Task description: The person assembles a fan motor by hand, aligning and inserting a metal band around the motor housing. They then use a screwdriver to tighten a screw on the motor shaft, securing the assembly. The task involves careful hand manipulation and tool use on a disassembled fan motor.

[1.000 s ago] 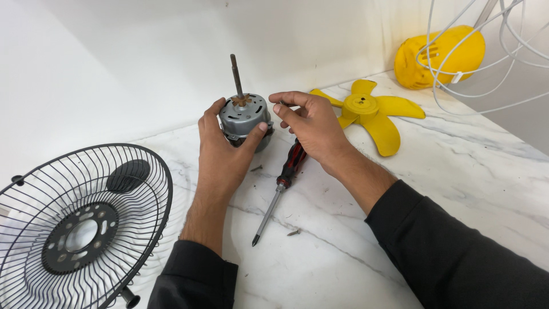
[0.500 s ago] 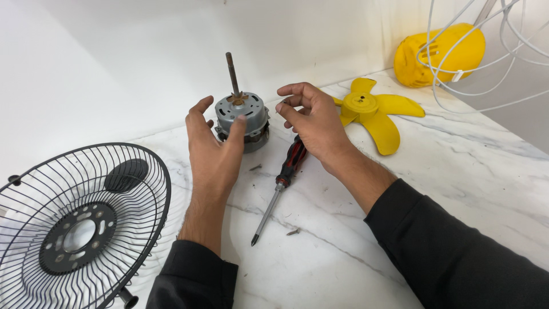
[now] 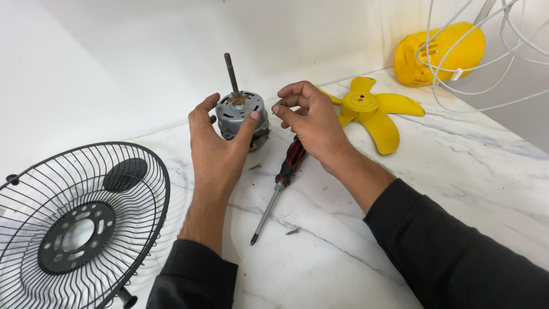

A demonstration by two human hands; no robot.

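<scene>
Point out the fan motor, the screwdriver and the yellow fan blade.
fan motor point(image 3: 240, 113): head view, on its grey metal casing.
screwdriver point(image 3: 290, 162): head view, on its red and black handle.
yellow fan blade point(image 3: 360, 104): head view, on its round hub.

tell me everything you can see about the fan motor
The fan motor is a small round unit in a grey metal casing with slots, upright on the white marble counter. A rusty brown shaft rises from its top. The left hand grips its sides; the right hand is close beside it, not touching.
</scene>
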